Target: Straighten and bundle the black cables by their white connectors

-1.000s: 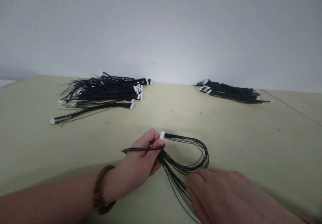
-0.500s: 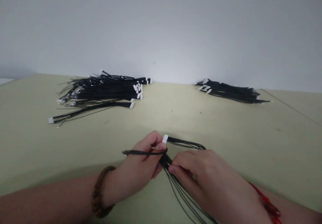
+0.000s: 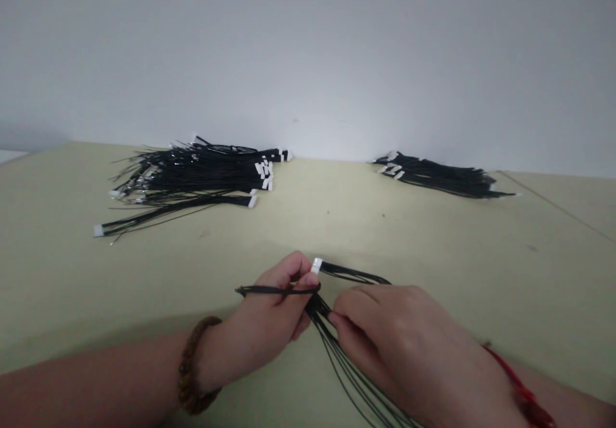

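Observation:
Between my two hands is a wire harness (image 3: 353, 274) of thin black wires with a white connector (image 3: 316, 265) on one end. My left hand (image 3: 276, 306) is closed on it, thumb and fingers pinching just below the connector. A dark strand (image 3: 269, 290) crosses over the left thumb and sticks out to the left. My right hand (image 3: 399, 344) is closed in a pinch on the wires, just right of the left hand. Loose wires (image 3: 344, 360) fan down beneath the right hand to the bottom edge; its other fingers are hidden.
At the back left lies a large pile of black wire harnesses (image 3: 212, 168) with white connectors. A single harness (image 3: 178, 210) lies in front of it. A smaller harness pile (image 3: 443, 176) is at the back right. The pale table (image 3: 298, 222) meets a light wall (image 3: 308, 62).
My right hand has shifted slightly to the right along the wires, away from the left hand. The left hand keeps its grip in nearly the same place.

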`<state>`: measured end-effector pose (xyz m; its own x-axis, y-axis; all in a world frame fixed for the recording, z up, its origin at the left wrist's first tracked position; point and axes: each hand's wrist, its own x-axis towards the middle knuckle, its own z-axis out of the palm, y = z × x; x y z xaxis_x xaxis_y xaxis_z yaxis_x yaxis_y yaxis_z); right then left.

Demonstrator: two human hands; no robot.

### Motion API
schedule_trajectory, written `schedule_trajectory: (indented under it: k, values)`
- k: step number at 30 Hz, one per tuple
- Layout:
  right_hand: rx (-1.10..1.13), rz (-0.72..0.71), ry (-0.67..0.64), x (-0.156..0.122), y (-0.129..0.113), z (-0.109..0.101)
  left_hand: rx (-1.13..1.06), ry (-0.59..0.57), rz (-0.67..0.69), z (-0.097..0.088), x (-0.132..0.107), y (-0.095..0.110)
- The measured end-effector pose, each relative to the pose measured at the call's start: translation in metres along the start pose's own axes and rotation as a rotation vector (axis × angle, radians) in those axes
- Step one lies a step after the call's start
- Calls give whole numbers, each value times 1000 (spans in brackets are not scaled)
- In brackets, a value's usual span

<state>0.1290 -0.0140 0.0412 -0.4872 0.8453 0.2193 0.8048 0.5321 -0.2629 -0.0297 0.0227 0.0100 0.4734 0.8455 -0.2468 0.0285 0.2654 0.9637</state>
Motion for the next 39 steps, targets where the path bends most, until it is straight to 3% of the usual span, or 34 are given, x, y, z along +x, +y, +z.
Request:
schedule_trajectory:
  k: [2, 5, 7, 8, 10, 13, 15, 17, 19, 23, 25, 27, 39]
  values:
    - [164, 154, -76, 2, 3, -6, 14, -2, -5, 0, 0, -1]
    - [775, 341, -411, 6, 16, -21, 34, 12, -25, 0, 0, -1]
    - [1249, 342, -606, 8, 30, -32, 25, 28, -39, 1, 0, 0]
    - [1402, 305, -614, 10, 38, -36, 18, 34, -43, 1, 0, 1]
    - [1458, 209, -483, 14, 51, -43, 15, 41, -41, 2, 0, 2]
    - [1470, 135, -50, 20, 61, -52, 38, 41, -22, 2, 0, 3]
    - [1683, 157, 269, 23, 60, -61, 32, 36, -32, 1, 0, 2]
    - [1819, 214, 486, 21, 53, -70, 22, 28, -43, 1, 0, 0]
    - [1667, 246, 518, 16, 42, -72, 25, 25, -50, 0, 0, -2]
    - [779, 232, 190, 2, 17, -51, -19, 10, -50, -1, 0, -6]
    - [341, 106, 167, -1, 8, -34, -74, -15, -52, -1, -1, -7]
    - [90, -15, 196, -3, 3, -21, -114, -34, -52, -1, -2, -8]
    - [-43, -81, 197, -3, 10, -10, -141, -88, -37, 0, -3, -7]
